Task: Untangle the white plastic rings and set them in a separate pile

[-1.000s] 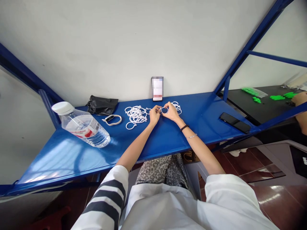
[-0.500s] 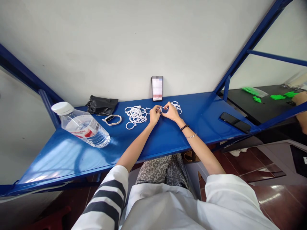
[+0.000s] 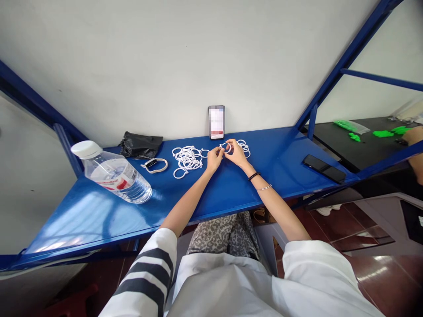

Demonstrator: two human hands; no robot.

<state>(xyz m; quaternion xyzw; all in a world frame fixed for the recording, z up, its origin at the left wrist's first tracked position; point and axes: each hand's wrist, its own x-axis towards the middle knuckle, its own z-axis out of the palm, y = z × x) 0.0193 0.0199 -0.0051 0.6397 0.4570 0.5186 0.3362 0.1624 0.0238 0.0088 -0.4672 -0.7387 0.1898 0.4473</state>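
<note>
Between my two hands is a white plastic curtain ring [image 3: 230, 145], its open end turned toward the left. My right hand [image 3: 236, 155] pinches the ring's right side between thumb and fingers. My left hand [image 3: 214, 159] has its fingertips closed at the ring's lower left; whether they grip the ring is hard to make out. Left of that hand lies a heap of similar white rings [image 3: 188, 157], with one ring lying close by the left fingers. A smaller group of rings [image 3: 243, 147] sits just behind my right hand, partly covered by it.
A lit phone [image 3: 217, 122] leans upright against the wall. On the blue table [image 3: 264, 176] also stand a water bottle [image 3: 115, 176], a black plastic bag [image 3: 140, 145], a pale-strapped watch [image 3: 155, 165] and a dark phone [image 3: 324, 168]. Green pieces [image 3: 382, 134] and another person's arm [image 3: 417, 149] are at right.
The ring has turned and risen slightly between my hands, and its gap now shows at the left. The fingers of my left hand have shifted a little; the heaps are unchanged.
</note>
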